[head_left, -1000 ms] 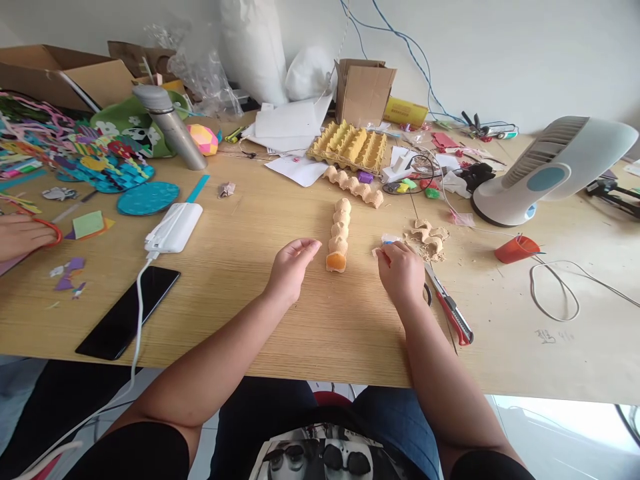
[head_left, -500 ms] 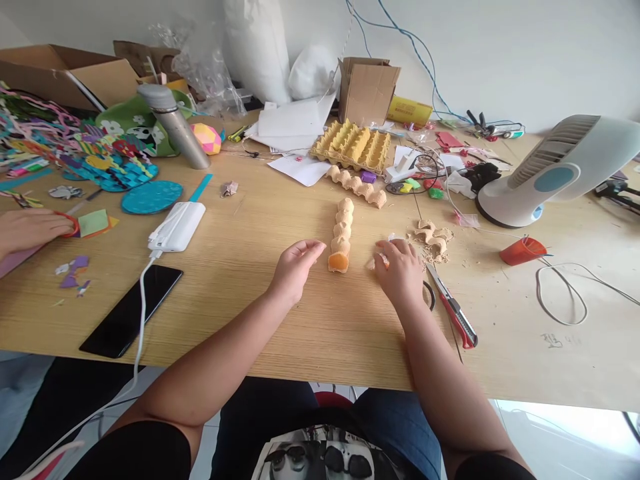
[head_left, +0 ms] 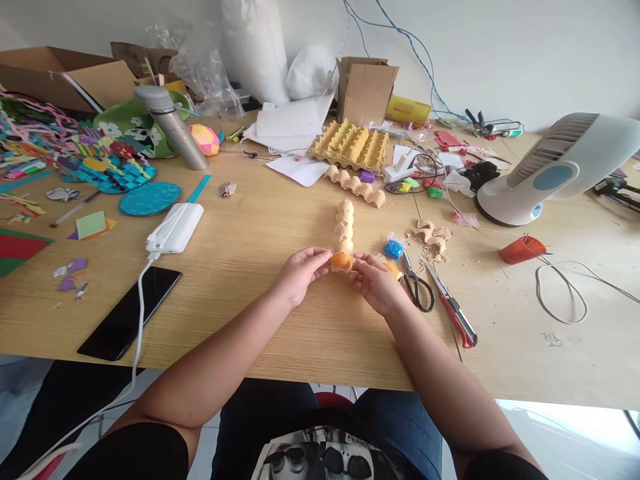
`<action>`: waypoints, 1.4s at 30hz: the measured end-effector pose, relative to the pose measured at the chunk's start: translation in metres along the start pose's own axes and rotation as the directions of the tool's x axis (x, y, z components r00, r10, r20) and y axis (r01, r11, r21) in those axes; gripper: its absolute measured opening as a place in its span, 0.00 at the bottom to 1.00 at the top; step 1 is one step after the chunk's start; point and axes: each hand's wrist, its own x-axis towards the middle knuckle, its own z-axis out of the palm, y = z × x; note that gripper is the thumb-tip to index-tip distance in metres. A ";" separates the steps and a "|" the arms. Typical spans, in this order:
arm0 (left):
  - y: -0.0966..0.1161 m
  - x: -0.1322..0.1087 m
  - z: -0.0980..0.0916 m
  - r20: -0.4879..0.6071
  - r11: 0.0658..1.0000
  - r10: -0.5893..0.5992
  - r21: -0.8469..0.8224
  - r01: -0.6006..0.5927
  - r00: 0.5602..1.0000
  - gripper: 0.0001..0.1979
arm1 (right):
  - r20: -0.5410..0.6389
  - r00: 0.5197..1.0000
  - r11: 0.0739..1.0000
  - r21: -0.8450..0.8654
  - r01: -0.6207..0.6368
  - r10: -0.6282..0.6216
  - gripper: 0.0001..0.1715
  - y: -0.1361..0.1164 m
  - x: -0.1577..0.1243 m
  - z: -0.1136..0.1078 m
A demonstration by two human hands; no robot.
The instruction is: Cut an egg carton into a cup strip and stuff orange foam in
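Note:
A strip cut from an egg carton (head_left: 344, 228) lies lengthwise before me, its near end covered in orange clay (head_left: 342, 261). My left hand (head_left: 302, 272) pinches the left side of that end between thumb and fingers. From the right, my right hand (head_left: 376, 281) closes its fingertips on the same end. Just beyond the right hand are a blue clay packet (head_left: 393, 249) and an orange clay packet (head_left: 393, 270), the latter partly hidden by the hand. Black-handled scissors (head_left: 418, 283) and a red box cutter (head_left: 456, 310) lie farther right.
Torn carton scraps (head_left: 432, 239) sit right of the blue packet. A yellow egg tray (head_left: 350, 147) and another carton strip (head_left: 355, 187) lie behind. A fan (head_left: 540, 170) and orange cup (head_left: 523, 250) stand right; a phone (head_left: 131, 312), power bank (head_left: 175, 229) and steel bottle (head_left: 173, 127) are left.
My right hand has moved left from the clay packets to the strip's near end, uncovering the blue packet and scissors. My left hand has come against the strip. Another person's hand has left at far left.

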 end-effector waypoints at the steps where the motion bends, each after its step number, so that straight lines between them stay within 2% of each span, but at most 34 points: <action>1: -0.001 -0.001 0.000 0.013 0.999 0.026 0.030 -0.026 1.000 0.21 | -0.008 1.000 0.998 0.067 -0.012 0.012 0.15 0.000 0.000 0.001; 4: -0.004 -0.004 0.001 0.066 0.963 0.189 0.183 -0.198 0.980 0.17 | -0.027 0.999 0.983 0.182 -0.024 0.030 0.12 0.000 0.000 0.003; 6: -0.006 -0.007 0.002 0.111 0.881 0.352 0.296 -0.369 0.929 0.14 | -0.017 0.999 0.972 0.232 -0.025 0.030 0.10 0.000 -0.002 0.004; 10: -0.005 -0.012 0.003 0.216 0.589 0.633 0.488 -0.644 0.743 0.08 | 0.043 0.999 0.953 0.300 -0.040 0.028 0.09 0.001 -0.007 0.007; 12: -0.003 -0.014 0.003 0.254 0.467 0.712 0.525 -0.711 0.655 0.07 | 0.062 0.998 0.948 0.314 -0.051 0.033 0.09 0.002 -0.009 0.008; 14: -0.002 -0.014 0.004 0.271 0.404 0.747 0.538 -0.739 0.606 0.06 | 0.070 0.997 0.944 0.325 -0.057 0.036 0.09 0.003 -0.010 0.009; 17: -0.002 -0.013 0.004 0.272 0.376 0.763 0.551 -0.745 0.587 0.04 | 0.072 0.997 0.936 0.348 -0.059 0.036 0.10 0.005 -0.011 0.010; 21: -0.004 -0.012 0.004 0.266 0.390 0.761 0.542 -0.745 0.592 0.04 | 0.076 0.996 0.928 0.365 -0.070 0.046 0.12 0.006 -0.014 0.012; 30: -0.008 -0.011 0.005 0.227 0.543 0.715 0.416 -0.730 0.661 0.05 | 0.080 0.995 0.929 0.360 -0.081 0.056 0.13 0.006 -0.013 0.013; 34: -0.008 -0.012 0.005 0.231 0.539 0.720 0.408 -0.737 0.655 0.05 | 0.102 0.993 0.924 0.372 -0.088 0.053 0.15 0.007 -0.013 0.012; 36: -0.007 -0.012 0.005 0.242 0.497 0.737 0.438 -0.749 0.631 0.05 | 0.110 0.992 0.922 0.376 -0.092 0.054 0.16 0.006 -0.014 0.012; 38: -0.006 -0.012 0.004 0.273 0.411 0.763 0.495 -0.766 0.586 0.04 | 0.113 0.992 0.921 0.379 -0.093 0.053 0.16 0.005 -0.014 0.013; 42: -0.001 -0.010 0.001 0.401 0.147 0.803 0.583 -0.799 0.440 0.05 | 0.109 0.992 0.916 0.389 -0.095 0.056 0.17 0.005 -0.014 0.013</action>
